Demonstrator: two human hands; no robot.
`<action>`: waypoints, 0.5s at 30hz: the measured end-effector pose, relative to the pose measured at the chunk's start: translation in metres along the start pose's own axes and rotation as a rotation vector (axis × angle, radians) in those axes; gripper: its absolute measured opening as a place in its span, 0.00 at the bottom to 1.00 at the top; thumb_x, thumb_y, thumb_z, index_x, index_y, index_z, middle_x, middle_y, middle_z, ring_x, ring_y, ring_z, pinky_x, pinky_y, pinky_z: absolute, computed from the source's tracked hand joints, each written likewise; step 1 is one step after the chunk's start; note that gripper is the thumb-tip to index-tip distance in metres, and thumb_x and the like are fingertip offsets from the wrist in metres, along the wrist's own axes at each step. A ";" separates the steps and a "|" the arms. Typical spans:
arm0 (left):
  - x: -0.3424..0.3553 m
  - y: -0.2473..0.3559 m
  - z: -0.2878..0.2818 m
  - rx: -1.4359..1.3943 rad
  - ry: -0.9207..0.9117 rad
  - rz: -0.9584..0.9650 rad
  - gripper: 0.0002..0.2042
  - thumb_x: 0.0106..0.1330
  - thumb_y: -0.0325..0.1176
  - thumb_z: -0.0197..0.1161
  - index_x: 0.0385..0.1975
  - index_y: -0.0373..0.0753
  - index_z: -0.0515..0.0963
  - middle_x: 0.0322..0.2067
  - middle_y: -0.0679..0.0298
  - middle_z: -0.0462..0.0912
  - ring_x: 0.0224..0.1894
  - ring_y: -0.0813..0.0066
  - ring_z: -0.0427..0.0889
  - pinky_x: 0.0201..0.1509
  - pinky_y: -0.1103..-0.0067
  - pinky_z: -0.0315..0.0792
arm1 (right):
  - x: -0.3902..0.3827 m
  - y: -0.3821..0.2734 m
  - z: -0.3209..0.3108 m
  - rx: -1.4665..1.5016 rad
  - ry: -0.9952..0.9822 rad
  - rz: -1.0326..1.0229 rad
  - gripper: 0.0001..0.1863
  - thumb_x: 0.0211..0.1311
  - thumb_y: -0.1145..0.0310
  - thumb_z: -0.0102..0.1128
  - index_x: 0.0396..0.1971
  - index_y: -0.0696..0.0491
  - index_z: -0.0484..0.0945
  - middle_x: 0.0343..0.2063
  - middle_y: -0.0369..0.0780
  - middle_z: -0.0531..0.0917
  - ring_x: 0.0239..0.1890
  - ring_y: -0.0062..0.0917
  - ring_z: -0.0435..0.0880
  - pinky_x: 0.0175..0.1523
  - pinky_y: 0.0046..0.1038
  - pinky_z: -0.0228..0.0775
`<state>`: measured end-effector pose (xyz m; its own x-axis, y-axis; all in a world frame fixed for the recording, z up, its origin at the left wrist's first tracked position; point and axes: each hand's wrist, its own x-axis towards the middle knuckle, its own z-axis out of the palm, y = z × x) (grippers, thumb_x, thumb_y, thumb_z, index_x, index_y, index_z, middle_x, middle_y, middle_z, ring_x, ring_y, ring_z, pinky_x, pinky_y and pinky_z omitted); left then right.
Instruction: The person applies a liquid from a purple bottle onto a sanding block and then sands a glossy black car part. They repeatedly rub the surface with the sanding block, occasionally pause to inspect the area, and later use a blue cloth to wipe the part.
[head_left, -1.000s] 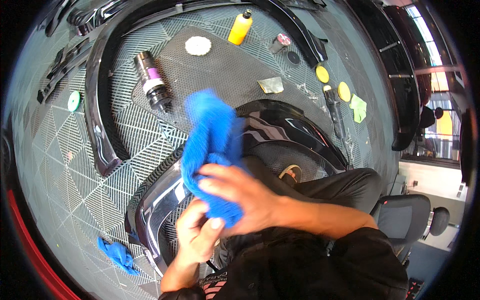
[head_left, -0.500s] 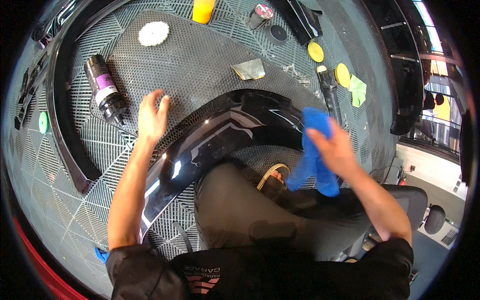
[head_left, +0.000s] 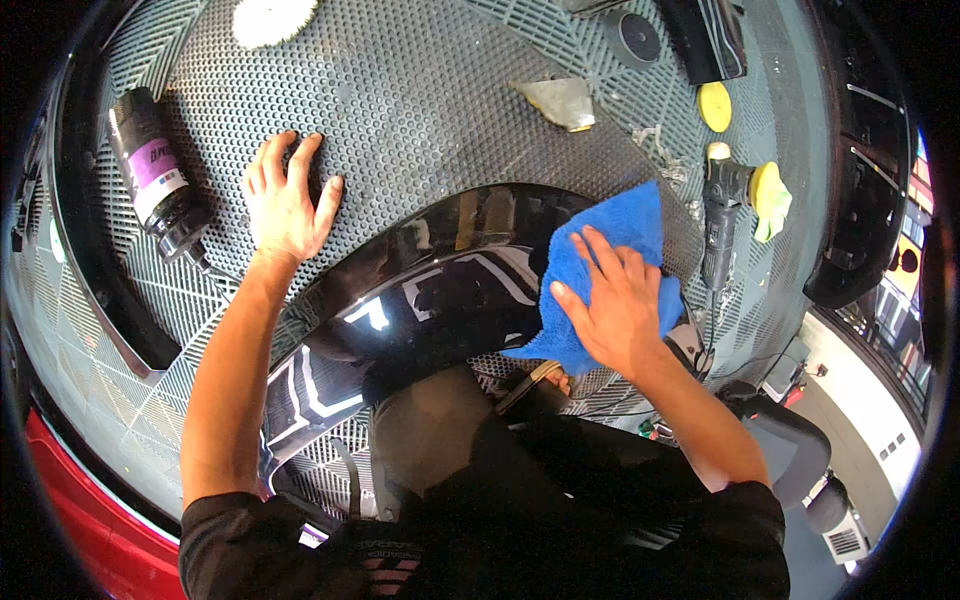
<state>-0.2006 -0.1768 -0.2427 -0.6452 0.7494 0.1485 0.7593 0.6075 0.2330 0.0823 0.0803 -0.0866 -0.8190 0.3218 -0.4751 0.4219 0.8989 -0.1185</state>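
A glossy black curved car panel (head_left: pixel 440 305) arches across in front of my legs. Over its right part lies a blue microfibre cloth (head_left: pixel 620 225), which my right hand (head_left: pixel 615 305) holds against the surface, fingers laid over it and thumb apart. The cloth hides the panel beneath it. My left hand (head_left: pixel 285 205) is open beyond the panel's left part, fingers spread over the dark textured mat (head_left: pixel 420 110); whether it touches the mat I cannot tell. Left of that hand lies a dark bottle (head_left: pixel 155 175) with a purple and white label.
A corded black polisher (head_left: pixel 722 215) with a yellow pad lies at right, beside a green cloth (head_left: pixel 772 212). Past the panel are a crumpled sandpaper-like sheet (head_left: pixel 560 102), a white fluffy pad (head_left: pixel 272 18) and a yellow pad (head_left: pixel 714 107). Another curved black trim (head_left: pixel 75 200) borders the left.
My right hand has brought the hanging blue cloth onto the panel, where it is now spread out. My left hand's fingers have spread wider. The whole view has shifted.
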 end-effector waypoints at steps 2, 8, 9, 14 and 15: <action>0.000 0.002 0.002 -0.008 -0.012 0.002 0.29 0.69 0.49 0.62 0.67 0.44 0.71 0.65 0.52 0.67 0.68 0.49 0.64 0.73 0.56 0.55 | 0.007 -0.003 0.005 -0.012 0.029 -0.064 0.34 0.66 0.44 0.60 0.63 0.54 0.76 0.66 0.41 0.74 0.67 0.37 0.69 0.65 0.50 0.60; 0.002 -0.001 0.010 -0.027 -0.020 0.033 0.29 0.71 0.54 0.59 0.66 0.44 0.72 0.65 0.53 0.68 0.69 0.50 0.64 0.72 0.57 0.55 | 0.039 -0.070 0.014 0.170 0.039 -0.260 0.35 0.62 0.44 0.63 0.62 0.53 0.78 0.66 0.39 0.75 0.66 0.34 0.70 0.64 0.48 0.60; 0.000 -0.004 0.007 -0.014 -0.022 0.030 0.29 0.71 0.54 0.59 0.66 0.44 0.72 0.65 0.53 0.68 0.69 0.50 0.64 0.72 0.57 0.55 | 0.038 -0.057 0.010 0.185 0.011 -0.217 0.35 0.62 0.45 0.64 0.62 0.54 0.78 0.66 0.39 0.75 0.66 0.33 0.71 0.63 0.48 0.61; -0.001 -0.007 0.008 -0.011 -0.003 0.015 0.29 0.67 0.52 0.62 0.66 0.48 0.73 0.64 0.55 0.68 0.69 0.51 0.64 0.72 0.56 0.55 | 0.016 -0.007 0.017 0.007 0.107 -0.098 0.33 0.57 0.50 0.68 0.60 0.54 0.79 0.66 0.39 0.73 0.57 0.38 0.73 0.56 0.46 0.65; 0.000 -0.006 0.009 -0.007 0.000 0.023 0.28 0.68 0.53 0.62 0.66 0.48 0.73 0.64 0.55 0.68 0.69 0.51 0.64 0.72 0.57 0.55 | 0.026 -0.016 0.017 0.152 0.081 -0.117 0.31 0.58 0.50 0.67 0.57 0.53 0.81 0.64 0.39 0.73 0.56 0.39 0.73 0.56 0.45 0.65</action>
<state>-0.2046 -0.1783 -0.2523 -0.6277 0.7632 0.1534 0.7732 0.5885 0.2363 0.0609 0.0688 -0.1120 -0.8918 0.2459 -0.3797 0.3707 0.8784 -0.3017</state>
